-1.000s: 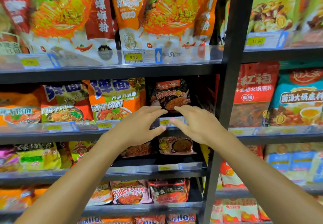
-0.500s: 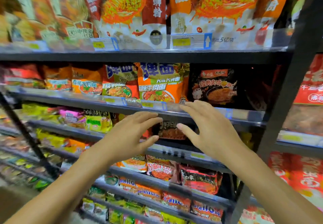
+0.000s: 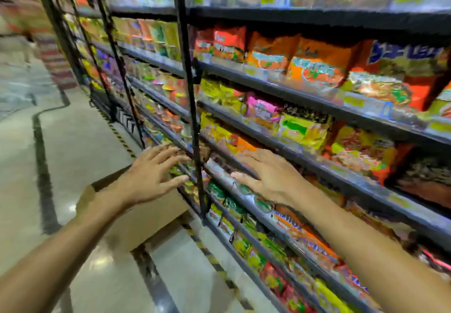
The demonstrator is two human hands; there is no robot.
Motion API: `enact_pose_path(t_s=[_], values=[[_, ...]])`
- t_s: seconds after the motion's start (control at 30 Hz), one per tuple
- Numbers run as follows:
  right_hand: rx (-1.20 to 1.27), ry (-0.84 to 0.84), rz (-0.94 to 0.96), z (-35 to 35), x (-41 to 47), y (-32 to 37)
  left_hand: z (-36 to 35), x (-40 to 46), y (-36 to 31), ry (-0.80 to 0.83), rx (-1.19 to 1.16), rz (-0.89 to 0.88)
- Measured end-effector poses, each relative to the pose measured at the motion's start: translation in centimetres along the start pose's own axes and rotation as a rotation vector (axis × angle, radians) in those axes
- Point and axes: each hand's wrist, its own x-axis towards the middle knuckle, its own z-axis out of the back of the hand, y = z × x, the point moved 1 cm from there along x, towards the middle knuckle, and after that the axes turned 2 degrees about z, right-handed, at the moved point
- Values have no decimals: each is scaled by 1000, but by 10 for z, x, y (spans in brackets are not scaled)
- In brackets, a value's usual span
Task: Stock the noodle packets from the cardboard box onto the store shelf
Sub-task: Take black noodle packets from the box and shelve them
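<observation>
Both hands, left hand [image 3: 148, 178] and right hand [image 3: 271, 178], are hanging out empty with fingers spread; the plain brown cardboard box [image 3: 146, 217] is sitting under the left hand, noodle packets [image 3: 302, 129] probably just beyond, blurry.

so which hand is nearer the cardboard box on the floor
Left. The left hand hovers directly over the cardboard box, fingers spread. The right hand is off to the box's right, in front of the shelf edge.

Packets [image 3: 314, 66] orange, yellow, pink, green; shelf rails [image 3: 292, 93] dark grey; cardboard box [image 3: 146, 217] at 7 o'clock plain tan; floor [image 3: 80, 141] cream, black stripe.
</observation>
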Motion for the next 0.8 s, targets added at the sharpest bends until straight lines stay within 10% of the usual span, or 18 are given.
enact_pose_path(t_s=[0.33,0.8], values=[[21,186,189,-101,182,120,-60,-90,212,181,22,451],[73,405,296,-237,436,105,-177,-4,350,389,-104,727]])
